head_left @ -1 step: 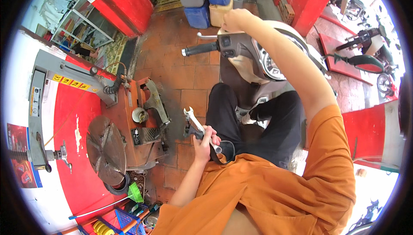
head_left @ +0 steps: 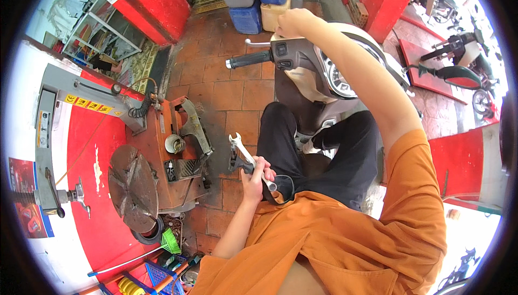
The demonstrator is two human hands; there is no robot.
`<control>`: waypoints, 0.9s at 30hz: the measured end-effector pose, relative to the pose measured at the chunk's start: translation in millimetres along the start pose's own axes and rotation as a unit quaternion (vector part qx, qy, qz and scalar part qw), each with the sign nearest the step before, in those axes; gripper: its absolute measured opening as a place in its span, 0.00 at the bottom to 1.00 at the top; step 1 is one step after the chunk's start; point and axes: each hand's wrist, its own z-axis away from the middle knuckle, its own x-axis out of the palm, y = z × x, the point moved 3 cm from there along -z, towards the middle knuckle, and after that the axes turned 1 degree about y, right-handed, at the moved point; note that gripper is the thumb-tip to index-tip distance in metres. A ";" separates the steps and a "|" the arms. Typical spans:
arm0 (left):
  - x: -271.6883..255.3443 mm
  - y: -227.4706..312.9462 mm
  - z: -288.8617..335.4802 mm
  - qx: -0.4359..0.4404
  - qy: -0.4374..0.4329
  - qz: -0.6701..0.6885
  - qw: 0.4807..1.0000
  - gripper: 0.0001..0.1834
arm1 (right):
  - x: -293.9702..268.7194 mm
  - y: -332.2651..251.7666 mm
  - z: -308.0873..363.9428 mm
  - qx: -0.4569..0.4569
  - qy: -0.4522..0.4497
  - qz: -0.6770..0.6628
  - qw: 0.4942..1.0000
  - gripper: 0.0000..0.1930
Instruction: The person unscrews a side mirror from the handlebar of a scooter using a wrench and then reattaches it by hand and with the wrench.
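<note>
My left hand [head_left: 256, 181] is closed around a silver wrench [head_left: 244, 148], its open-ended jaw pointing away from me, above my lap. A dark part [head_left: 236, 163], whose kind I cannot make out, sticks out beside the wrench from the same hand. My right arm reaches forward across a scooter [head_left: 308, 60]. Curled at the far edge of its front cover is my right hand [head_left: 297, 23]; whatever its fingers grip is hidden. Left of that hand are a silver brake lever [head_left: 258, 43] and a black handlebar grip [head_left: 251, 59]. A round gauge [head_left: 340, 82] sits partly under my forearm.
On my left stands an orange tyre-changing machine [head_left: 162, 138] with a round turntable [head_left: 134, 190]. Plastic jugs [head_left: 245, 18] are stacked ahead. A green broom [head_left: 170, 241] lies at lower left. A mirror [head_left: 458, 77] and parked motorbikes [head_left: 469, 52] show at right.
The whole view has shifted very slightly. My left hand keeps the wrench, and my right hand stays at the scooter's front cover.
</note>
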 end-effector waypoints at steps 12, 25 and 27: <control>-0.1 3.4 14.9 0.023 0.027 -0.017 0.999 0.13 | 17.6 -5.4 16.5 0.107 0.072 -0.050 0.990 0.23; 16.3 7.3 19.1 0.033 0.004 -0.052 0.998 0.13 | 38.1 -3.6 30.1 0.113 0.272 -0.083 0.952 0.22; 21.1 9.9 22.0 0.037 0.003 -0.070 0.997 0.13 | 37.0 -0.4 28.8 0.113 0.279 -0.085 0.950 0.21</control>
